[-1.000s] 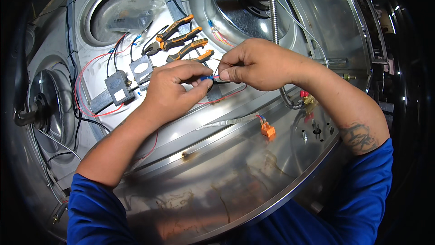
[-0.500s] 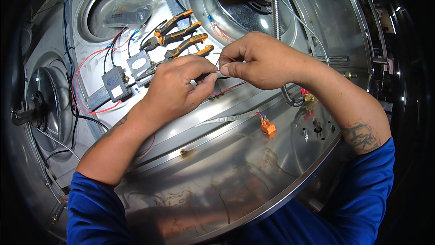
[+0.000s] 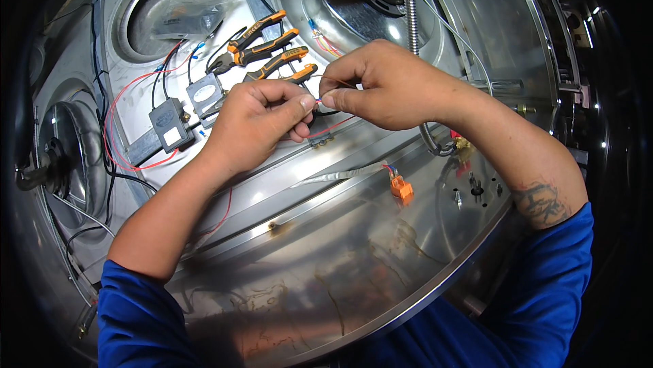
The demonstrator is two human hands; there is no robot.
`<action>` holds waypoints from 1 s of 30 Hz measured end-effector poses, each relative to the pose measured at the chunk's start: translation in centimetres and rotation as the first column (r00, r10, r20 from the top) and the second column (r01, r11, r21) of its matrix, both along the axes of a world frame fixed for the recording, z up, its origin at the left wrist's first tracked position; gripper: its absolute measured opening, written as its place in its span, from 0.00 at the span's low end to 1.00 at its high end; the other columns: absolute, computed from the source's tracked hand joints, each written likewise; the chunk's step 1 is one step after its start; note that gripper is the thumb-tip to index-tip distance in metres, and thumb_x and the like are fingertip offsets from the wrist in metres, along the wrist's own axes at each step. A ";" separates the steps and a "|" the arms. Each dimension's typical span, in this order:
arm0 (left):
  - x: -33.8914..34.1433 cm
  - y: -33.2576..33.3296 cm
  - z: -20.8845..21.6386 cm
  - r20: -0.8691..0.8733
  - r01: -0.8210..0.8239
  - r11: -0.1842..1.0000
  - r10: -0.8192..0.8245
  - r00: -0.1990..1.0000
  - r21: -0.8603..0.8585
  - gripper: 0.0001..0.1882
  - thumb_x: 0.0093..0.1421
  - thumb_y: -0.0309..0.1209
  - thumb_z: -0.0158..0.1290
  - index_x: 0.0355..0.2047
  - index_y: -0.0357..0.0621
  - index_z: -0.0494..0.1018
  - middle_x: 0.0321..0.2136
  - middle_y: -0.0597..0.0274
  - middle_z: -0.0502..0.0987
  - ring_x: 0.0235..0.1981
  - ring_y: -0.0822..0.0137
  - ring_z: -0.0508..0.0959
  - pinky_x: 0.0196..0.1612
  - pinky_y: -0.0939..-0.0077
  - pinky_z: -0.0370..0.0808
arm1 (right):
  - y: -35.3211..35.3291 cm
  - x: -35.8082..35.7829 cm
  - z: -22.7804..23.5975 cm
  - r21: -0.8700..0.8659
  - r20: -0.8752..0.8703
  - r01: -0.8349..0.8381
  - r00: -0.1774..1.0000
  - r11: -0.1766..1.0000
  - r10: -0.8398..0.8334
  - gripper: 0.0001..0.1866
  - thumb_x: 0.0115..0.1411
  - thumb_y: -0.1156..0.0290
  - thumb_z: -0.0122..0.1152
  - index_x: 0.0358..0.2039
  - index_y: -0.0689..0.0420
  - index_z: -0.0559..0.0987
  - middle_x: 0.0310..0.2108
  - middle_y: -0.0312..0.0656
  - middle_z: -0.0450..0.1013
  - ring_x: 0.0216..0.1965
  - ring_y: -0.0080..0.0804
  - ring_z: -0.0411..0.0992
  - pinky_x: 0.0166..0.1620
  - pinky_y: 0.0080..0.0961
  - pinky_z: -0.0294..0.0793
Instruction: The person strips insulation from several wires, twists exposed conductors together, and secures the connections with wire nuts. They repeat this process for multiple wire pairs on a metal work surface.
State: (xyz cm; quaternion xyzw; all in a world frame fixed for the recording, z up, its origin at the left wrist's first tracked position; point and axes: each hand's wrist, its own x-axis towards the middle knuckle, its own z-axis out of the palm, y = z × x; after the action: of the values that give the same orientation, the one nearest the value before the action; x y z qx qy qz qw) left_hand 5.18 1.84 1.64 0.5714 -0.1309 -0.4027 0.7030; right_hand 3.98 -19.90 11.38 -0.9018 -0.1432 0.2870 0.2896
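L hand (image 3: 262,120) & R hand (image 3: 371,86) had closed up since prev. frame, both pinching thin wire (image 3: 318,101) ends together; pliers (image 3: 262,45) lay just beyond, untouched.

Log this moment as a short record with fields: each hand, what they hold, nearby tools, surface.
left hand: pinching thin red and blue wires at the fingertips
right hand: pinching the same wires from the other side
tools: orange-and-black handled pliers lying just behind the hands
nearby: two small grey boxes with red leads; orange wire connector
surface: shiny stainless steel panel
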 end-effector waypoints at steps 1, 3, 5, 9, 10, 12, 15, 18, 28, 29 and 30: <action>-0.2 -0.2 0.0 0.006 -0.020 1.000 0.020 1.000 -0.020 0.12 0.68 0.32 0.57 0.38 0.31 0.79 0.29 0.60 0.80 0.27 0.73 0.79 0.32 0.77 0.77 | 0.0 0.0 0.0 -0.003 0.006 0.021 1.000 1.000 -0.021 0.11 0.61 0.65 0.64 0.37 0.59 0.84 0.26 0.46 0.78 0.28 0.36 0.75 0.36 0.34 0.74; -0.5 -0.5 0.2 0.015 -0.061 0.996 0.062 0.998 -0.069 0.12 0.68 0.32 0.57 0.38 0.32 0.79 0.29 0.60 0.79 0.27 0.74 0.78 0.31 0.78 0.76 | 0.0 -0.1 0.2 -0.006 0.019 0.059 0.998 0.998 -0.059 0.11 0.58 0.65 0.61 0.34 0.59 0.84 0.25 0.50 0.78 0.29 0.48 0.77 0.37 0.41 0.75; -0.5 -0.7 0.4 0.019 -0.070 0.997 0.071 0.997 -0.031 0.11 0.68 0.31 0.57 0.37 0.32 0.79 0.29 0.61 0.79 0.26 0.74 0.77 0.31 0.78 0.76 | 0.0 -0.2 0.2 -0.017 0.025 0.052 0.998 0.999 -0.051 0.10 0.60 0.67 0.64 0.36 0.60 0.84 0.26 0.48 0.78 0.27 0.39 0.75 0.35 0.35 0.74; 0.1 -0.6 1.0 0.088 0.006 1.000 -0.006 0.996 0.010 0.11 0.68 0.31 0.57 0.36 0.32 0.79 0.28 0.63 0.78 0.26 0.75 0.77 0.30 0.79 0.75 | 0.0 -0.4 -0.1 -0.009 0.048 -0.001 0.999 1.000 0.002 0.10 0.61 0.68 0.66 0.38 0.61 0.84 0.27 0.47 0.78 0.26 0.35 0.73 0.34 0.33 0.73; 0.3 -0.5 1.1 0.118 0.041 0.998 -0.047 0.992 0.048 0.11 0.68 0.31 0.57 0.36 0.32 0.79 0.27 0.63 0.78 0.26 0.75 0.77 0.30 0.79 0.75 | 0.1 -0.5 -0.2 -0.003 0.048 -0.019 0.999 1.000 0.019 0.10 0.61 0.68 0.66 0.38 0.61 0.84 0.27 0.48 0.78 0.26 0.35 0.73 0.34 0.33 0.73; 0.6 -0.4 1.1 0.169 0.110 0.989 -0.127 0.977 0.103 0.11 0.68 0.30 0.56 0.36 0.33 0.79 0.26 0.64 0.78 0.26 0.75 0.77 0.29 0.79 0.75 | 0.2 -0.7 -0.4 -0.020 0.033 -0.040 0.999 0.999 0.041 0.10 0.61 0.68 0.66 0.38 0.61 0.83 0.27 0.48 0.78 0.26 0.35 0.73 0.34 0.33 0.73; 1.0 -0.4 1.0 0.177 0.151 0.983 -0.169 0.970 0.109 0.11 0.68 0.31 0.57 0.35 0.33 0.79 0.25 0.64 0.77 0.26 0.75 0.77 0.30 0.79 0.75 | 0.3 -0.6 -0.3 -0.022 0.008 -0.008 1.000 1.000 0.008 0.10 0.62 0.68 0.66 0.38 0.61 0.83 0.27 0.46 0.78 0.26 0.33 0.73 0.35 0.32 0.73; 1.3 -0.4 0.9 0.029 0.090 0.996 -0.090 0.996 0.007 0.11 0.67 0.32 0.57 0.36 0.32 0.79 0.26 0.64 0.78 0.26 0.75 0.77 0.31 0.78 0.76 | 0.3 -0.2 0.2 -0.062 -0.052 0.058 0.997 0.996 -0.061 0.11 0.62 0.66 0.66 0.38 0.60 0.83 0.27 0.45 0.78 0.27 0.31 0.73 0.36 0.30 0.73; 0.8 0.2 1.1 0.109 0.003 0.996 -0.013 0.994 0.091 0.08 0.62 0.26 0.60 0.38 0.32 0.79 0.29 0.64 0.80 0.26 0.76 0.78 0.30 0.80 0.76 | 0.4 -0.1 0.4 -0.063 -0.055 0.062 0.996 0.996 -0.066 0.11 0.63 0.65 0.66 0.38 0.60 0.84 0.27 0.44 0.79 0.28 0.32 0.74 0.36 0.31 0.73; 0.6 0.0 1.0 0.080 -0.009 0.997 0.003 0.997 0.075 0.07 0.62 0.25 0.60 0.38 0.32 0.79 0.29 0.64 0.80 0.26 0.76 0.78 0.30 0.80 0.76 | 0.5 -0.1 0.4 -0.075 -0.056 0.062 0.996 0.995 -0.066 0.11 0.63 0.65 0.66 0.38 0.60 0.84 0.26 0.44 0.79 0.28 0.31 0.74 0.36 0.30 0.73; 0.4 -0.3 0.9 0.052 -0.020 0.998 0.016 0.999 0.061 0.07 0.62 0.25 0.60 0.37 0.32 0.79 0.29 0.63 0.80 0.26 0.76 0.78 0.30 0.80 0.76 | 0.5 -0.2 0.4 -0.079 -0.052 0.062 0.996 0.995 -0.067 0.10 0.63 0.65 0.66 0.37 0.60 0.84 0.26 0.43 0.79 0.28 0.30 0.74 0.36 0.30 0.73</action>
State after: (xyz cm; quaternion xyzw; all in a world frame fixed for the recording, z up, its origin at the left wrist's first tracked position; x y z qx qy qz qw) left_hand 5.62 1.56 2.59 0.6041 -0.1313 -0.3854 0.6850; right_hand 3.82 -19.43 11.77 -0.9083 -0.0950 0.3072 0.2676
